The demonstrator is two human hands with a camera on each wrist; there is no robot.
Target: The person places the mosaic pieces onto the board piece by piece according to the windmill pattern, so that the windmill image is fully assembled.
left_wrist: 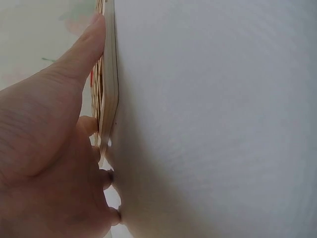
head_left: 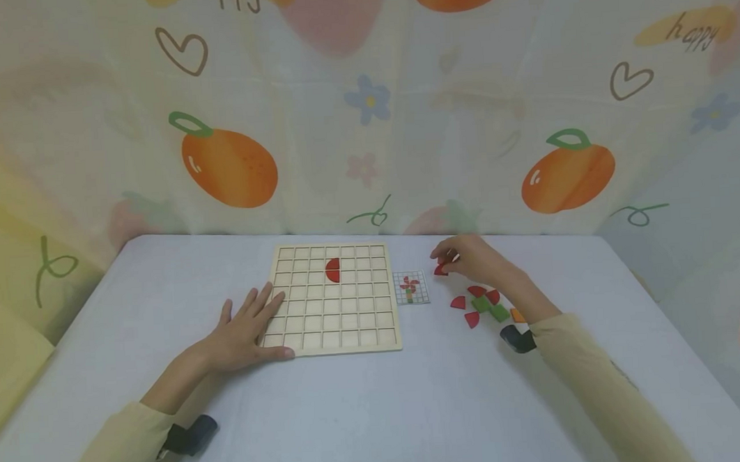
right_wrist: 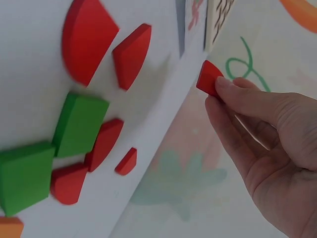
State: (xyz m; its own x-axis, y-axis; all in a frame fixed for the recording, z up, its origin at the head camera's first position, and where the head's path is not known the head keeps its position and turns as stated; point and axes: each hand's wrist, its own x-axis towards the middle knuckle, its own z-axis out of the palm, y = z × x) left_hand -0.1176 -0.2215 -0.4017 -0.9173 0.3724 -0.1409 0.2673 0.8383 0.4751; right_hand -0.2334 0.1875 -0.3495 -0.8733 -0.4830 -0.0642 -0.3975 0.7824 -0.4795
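My left hand (head_left: pixel 240 339) rests with spread fingers along the left edge of a pale wooden grid board (head_left: pixel 337 323); its thumb touches the near left corner. Two red quarter-circle pieces, one upper (head_left: pixel 333 263) and one lower (head_left: pixel 333 277), sit side by side in the board's upper middle, straight sides to the right. Above the table, to the right of the board, my right hand (head_left: pixel 472 259) pinches another red quarter-circle piece (right_wrist: pixel 209 78) between thumb and fingertips. Between board and hand lies a small pattern card (head_left: pixel 411 287) with a red, green and orange flower-like figure.
Below the right hand lie several loose red quarter-circle pieces (head_left: pixel 458 302), two green squares (right_wrist: pixel 80 124) and an orange piece (head_left: pixel 518 315), partly hidden by the wrist. A white cloth covers the table (head_left: pixel 354 413). A fruit-patterned curtain (head_left: pixel 315 150) hangs behind it.
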